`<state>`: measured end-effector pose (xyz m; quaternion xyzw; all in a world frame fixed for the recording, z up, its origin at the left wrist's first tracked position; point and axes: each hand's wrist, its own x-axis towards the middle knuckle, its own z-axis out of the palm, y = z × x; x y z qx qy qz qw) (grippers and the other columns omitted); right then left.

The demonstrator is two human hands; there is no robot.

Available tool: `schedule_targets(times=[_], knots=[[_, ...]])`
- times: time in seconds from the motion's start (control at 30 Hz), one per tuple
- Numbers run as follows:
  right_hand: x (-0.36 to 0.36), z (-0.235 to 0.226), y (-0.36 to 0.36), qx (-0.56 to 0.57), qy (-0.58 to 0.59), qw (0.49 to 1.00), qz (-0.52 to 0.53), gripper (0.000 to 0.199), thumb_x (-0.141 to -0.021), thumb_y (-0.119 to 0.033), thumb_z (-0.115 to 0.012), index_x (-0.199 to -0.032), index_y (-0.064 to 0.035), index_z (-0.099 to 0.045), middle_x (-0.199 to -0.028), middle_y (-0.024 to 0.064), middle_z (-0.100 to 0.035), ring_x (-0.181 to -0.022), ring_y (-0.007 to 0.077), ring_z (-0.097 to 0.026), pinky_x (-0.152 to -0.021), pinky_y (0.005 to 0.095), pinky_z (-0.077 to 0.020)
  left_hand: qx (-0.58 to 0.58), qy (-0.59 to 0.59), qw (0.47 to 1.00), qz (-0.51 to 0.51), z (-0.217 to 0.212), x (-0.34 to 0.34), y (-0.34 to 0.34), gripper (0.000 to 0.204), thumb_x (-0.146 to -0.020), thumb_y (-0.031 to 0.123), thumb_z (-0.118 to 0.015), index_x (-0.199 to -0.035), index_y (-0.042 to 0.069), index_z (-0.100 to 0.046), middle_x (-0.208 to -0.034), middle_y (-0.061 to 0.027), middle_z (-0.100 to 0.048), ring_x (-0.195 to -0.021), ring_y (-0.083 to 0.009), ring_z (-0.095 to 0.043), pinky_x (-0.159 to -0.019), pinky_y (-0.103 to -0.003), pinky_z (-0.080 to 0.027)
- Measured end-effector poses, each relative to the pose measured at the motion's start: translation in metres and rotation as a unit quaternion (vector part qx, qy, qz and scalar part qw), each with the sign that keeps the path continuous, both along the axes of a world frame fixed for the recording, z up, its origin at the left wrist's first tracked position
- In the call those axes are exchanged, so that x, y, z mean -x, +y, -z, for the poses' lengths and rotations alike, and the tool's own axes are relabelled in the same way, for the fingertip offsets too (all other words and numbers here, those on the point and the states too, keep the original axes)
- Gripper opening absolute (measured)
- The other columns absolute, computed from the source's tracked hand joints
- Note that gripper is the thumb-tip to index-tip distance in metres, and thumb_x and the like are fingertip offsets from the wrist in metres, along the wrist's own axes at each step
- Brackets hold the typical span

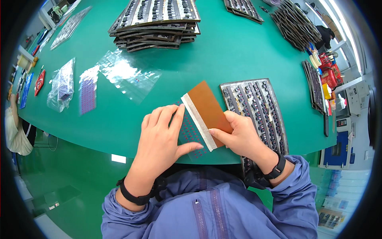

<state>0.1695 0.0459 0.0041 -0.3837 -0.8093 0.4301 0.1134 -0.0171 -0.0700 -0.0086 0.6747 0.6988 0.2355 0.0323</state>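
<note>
My left hand (161,137) lies flat with spread fingers on a clear sheet of small red parts (190,131) at the near edge of the green table (230,51). My right hand (238,135) pinches an orange-brown card with a white strip along one edge (205,107), holding it tilted over that sheet. The card's lower end is hidden behind my right fingers. Both wrists wear black bands.
A grey tray of small dark parts (254,107) lies right of my hands. A stack of similar trays (157,24) stands at the back, more trays (294,24) at the far right. Clear plastic bags (127,73) and a purple-dotted sheet (88,93) lie to the left.
</note>
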Motion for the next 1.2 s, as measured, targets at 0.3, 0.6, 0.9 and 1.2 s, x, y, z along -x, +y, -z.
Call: schedule_targets(times=[0.3,0.6,0.9,1.2], knots=[[0.004,-0.003,-0.001,-0.025,0.0,1.0,-0.007,0.029,-0.081,-0.019,-0.07,-0.076,0.0026,-0.051,-0.067,0.0204,-0.063,-0.061,0.0318,-0.067,-0.053,0.0376,-0.0498,-0.014,0.095,0.995,-0.014,0.001,-0.001,0.018,0.081,-0.065,0.056,-0.074,-0.117,-0.003,-0.057,-0.099,-0.0092,-0.047,-0.099,-0.0255,-0.046,-0.083,-0.037,-0.038],[-0.002,0.006,0.005,-0.065,-0.007,0.998,-0.012,0.03,-0.08,-0.019,-0.073,-0.076,0.002,-0.052,-0.065,0.0165,-0.061,-0.057,0.0194,-0.061,-0.053,0.033,-0.0466,0.059,0.067,0.985,0.147,-0.011,-0.055,-0.037,0.081,-0.067,0.056,-0.069,-0.121,-0.004,-0.057,-0.102,-0.0102,-0.049,-0.106,-0.0258,-0.046,-0.092,-0.039,-0.037],[-0.004,-0.012,-0.014,-0.161,0.025,0.983,-0.086,0.028,-0.084,-0.021,-0.07,-0.082,-0.0023,-0.049,-0.066,0.016,-0.06,-0.063,0.0348,-0.063,-0.051,0.0401,-0.0481,-0.097,-0.099,0.989,0.057,-0.037,0.009,-0.018,0.054,-0.078,0.041,-0.073,-0.117,0.006,-0.06,-0.11,-0.0123,-0.054,-0.101,-0.0281,-0.053,-0.088,-0.039,-0.043],[-0.026,-0.029,-0.023,-0.441,0.063,0.867,-0.225,0.014,-0.073,-0.012,-0.06,-0.086,-0.0065,-0.057,-0.062,-0.0025,-0.045,-0.053,0.0091,-0.05,-0.043,0.0231,-0.0374,0.324,-0.474,0.808,0.13,-0.069,0.058,0.028,0.017,-0.089,0.005,-0.063,-0.103,-0.003,-0.068,-0.088,-0.0045,-0.069,-0.079,-0.0082,-0.062,-0.07,-0.023,-0.05]])
